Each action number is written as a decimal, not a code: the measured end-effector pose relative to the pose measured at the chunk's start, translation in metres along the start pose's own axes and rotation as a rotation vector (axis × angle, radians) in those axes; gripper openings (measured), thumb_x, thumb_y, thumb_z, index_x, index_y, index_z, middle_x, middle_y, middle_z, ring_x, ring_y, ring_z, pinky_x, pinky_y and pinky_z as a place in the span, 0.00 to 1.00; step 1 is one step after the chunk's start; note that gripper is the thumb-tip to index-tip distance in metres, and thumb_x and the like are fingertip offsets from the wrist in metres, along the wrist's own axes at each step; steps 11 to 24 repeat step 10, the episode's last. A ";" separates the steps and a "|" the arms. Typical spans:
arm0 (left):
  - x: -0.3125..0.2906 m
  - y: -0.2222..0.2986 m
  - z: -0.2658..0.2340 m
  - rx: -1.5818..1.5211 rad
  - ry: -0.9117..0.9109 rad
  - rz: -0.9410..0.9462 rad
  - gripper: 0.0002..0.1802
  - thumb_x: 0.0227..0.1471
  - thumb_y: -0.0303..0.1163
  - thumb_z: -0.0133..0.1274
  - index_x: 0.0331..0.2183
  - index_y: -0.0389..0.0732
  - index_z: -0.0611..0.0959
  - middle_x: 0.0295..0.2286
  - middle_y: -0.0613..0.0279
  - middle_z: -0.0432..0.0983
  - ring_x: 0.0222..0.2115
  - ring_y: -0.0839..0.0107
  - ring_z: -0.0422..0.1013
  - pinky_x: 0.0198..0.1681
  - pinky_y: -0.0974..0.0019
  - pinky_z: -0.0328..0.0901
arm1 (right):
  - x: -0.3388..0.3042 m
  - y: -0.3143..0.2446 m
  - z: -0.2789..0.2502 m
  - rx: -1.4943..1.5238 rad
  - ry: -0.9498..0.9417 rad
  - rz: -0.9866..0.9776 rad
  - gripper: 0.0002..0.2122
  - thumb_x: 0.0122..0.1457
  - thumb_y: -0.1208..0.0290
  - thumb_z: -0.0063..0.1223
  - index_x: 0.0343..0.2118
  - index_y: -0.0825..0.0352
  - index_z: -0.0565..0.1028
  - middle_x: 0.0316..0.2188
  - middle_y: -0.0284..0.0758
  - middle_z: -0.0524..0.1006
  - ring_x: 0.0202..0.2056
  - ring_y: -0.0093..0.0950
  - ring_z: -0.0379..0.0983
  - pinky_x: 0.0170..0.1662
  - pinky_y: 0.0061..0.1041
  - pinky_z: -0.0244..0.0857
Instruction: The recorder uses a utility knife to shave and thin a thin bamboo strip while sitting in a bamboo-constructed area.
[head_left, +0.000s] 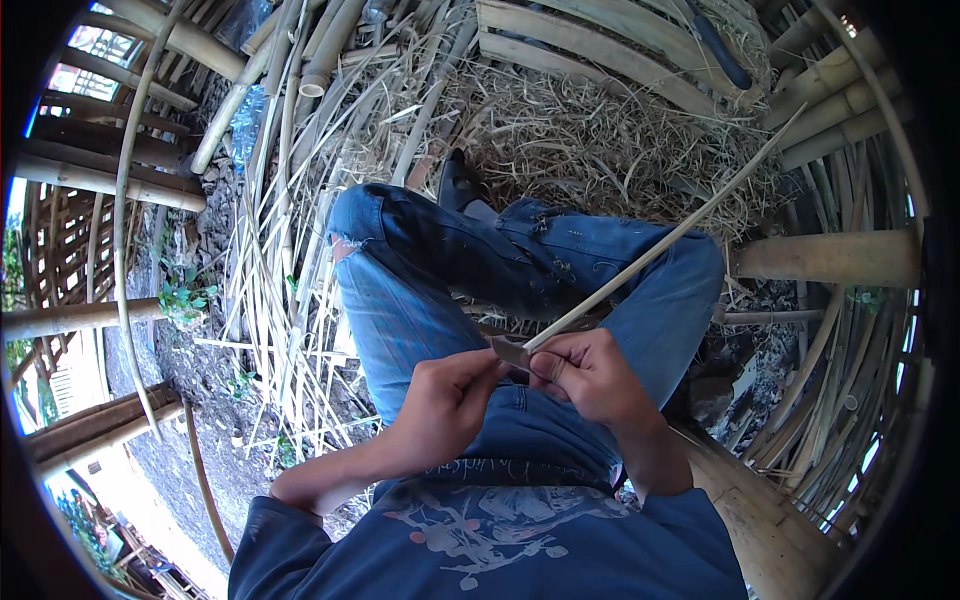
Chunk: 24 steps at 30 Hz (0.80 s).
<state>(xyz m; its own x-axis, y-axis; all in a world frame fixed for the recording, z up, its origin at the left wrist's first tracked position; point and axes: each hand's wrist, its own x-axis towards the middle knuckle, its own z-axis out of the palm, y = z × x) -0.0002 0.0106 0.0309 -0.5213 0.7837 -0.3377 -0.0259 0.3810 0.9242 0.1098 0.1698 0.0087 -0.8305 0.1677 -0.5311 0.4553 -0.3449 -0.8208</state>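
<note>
I sit with my legs in blue jeans (430, 290) crossed over a straw-covered floor. My right hand (585, 375) grips the near end of a long thin bamboo strip (670, 235) that slants up to the right. My left hand (450, 400) is closed beside it, its fingers meeting a short grey knife blade (510, 350) that lies against the strip's end. The two hands almost touch above my lap. The knife's handle is hidden inside my hands.
Loose bamboo slivers (280, 290) lie heaped to my left. Dry shavings (590, 150) cover the ground ahead. Thick bamboo poles (830, 258) and bent split strips (850, 380) crowd the right side. More poles (80, 180) stand at the left.
</note>
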 end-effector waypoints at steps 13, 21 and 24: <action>-0.008 -0.031 -0.011 -0.163 -0.021 -0.264 0.12 0.61 0.26 0.46 0.43 0.33 0.80 0.19 0.69 0.68 0.20 0.84 0.58 0.21 0.75 0.56 | -0.009 0.006 -0.076 -0.024 0.397 -0.194 0.09 0.63 0.67 0.50 0.34 0.64 0.81 0.21 0.33 0.78 0.18 0.19 0.68 0.22 0.17 0.60; -0.008 -0.031 -0.011 -0.163 -0.021 -0.264 0.12 0.61 0.26 0.46 0.43 0.33 0.80 0.19 0.69 0.68 0.20 0.84 0.58 0.21 0.75 0.56 | -0.009 0.006 -0.076 -0.024 0.397 -0.194 0.09 0.63 0.67 0.50 0.34 0.64 0.81 0.21 0.33 0.78 0.18 0.19 0.68 0.22 0.17 0.60; -0.008 -0.031 -0.011 -0.163 -0.021 -0.264 0.12 0.61 0.26 0.46 0.43 0.33 0.80 0.19 0.69 0.68 0.20 0.84 0.58 0.21 0.75 0.56 | -0.009 0.006 -0.076 -0.024 0.397 -0.194 0.09 0.63 0.67 0.50 0.34 0.64 0.81 0.21 0.33 0.78 0.18 0.19 0.68 0.22 0.17 0.60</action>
